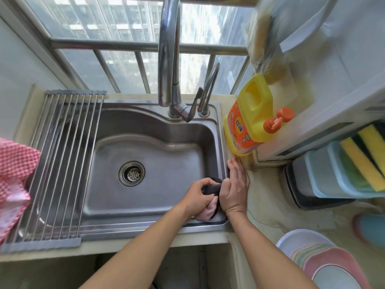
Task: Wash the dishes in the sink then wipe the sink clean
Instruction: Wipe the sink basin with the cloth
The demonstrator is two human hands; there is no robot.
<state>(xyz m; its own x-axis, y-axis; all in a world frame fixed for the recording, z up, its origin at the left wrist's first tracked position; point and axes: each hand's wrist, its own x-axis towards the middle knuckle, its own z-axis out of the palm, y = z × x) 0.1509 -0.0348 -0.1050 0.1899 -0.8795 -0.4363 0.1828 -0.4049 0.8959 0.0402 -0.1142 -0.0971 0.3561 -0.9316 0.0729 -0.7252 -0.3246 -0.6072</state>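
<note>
At the sink's (145, 130) near right corner I am working both hands on a dark cloth (211, 189) with a pink side showing below it. My left hand (198, 197) is curling its fingers round the cloth, gripping it over the basin. My right hand (235, 188) is lying along the right rim, fingers fairly straight toward the soap bottle (248, 122), with the thumb side closing on the cloth's other end; I am reading that as a grasp, though the thumb itself is hidden.

I am judging this to be the wiping stage, since the basin is holding no dishes. To do it well I am thinking of folding the cloth flat rather than bunched, then running it along the rim seam where grime collects, working from the walls down toward the drain (131, 173) so residue is moving one way. The corner under my hands is getting the least light, so I am minding it most.

As for containers: the basin is looking bare apart from the strainer in the drain. Plates (325, 265) are sitting stacked on the counter at lower right, pastel rims nesting. Stacked tubs (325, 174) to the right are carrying yellow sponges (362, 161) on top; what lies inside them I cannot tell. A roll-up rack (60, 163) is covering the sink's left part, and a red checked towel (14, 180) is hanging just beside it.
</note>
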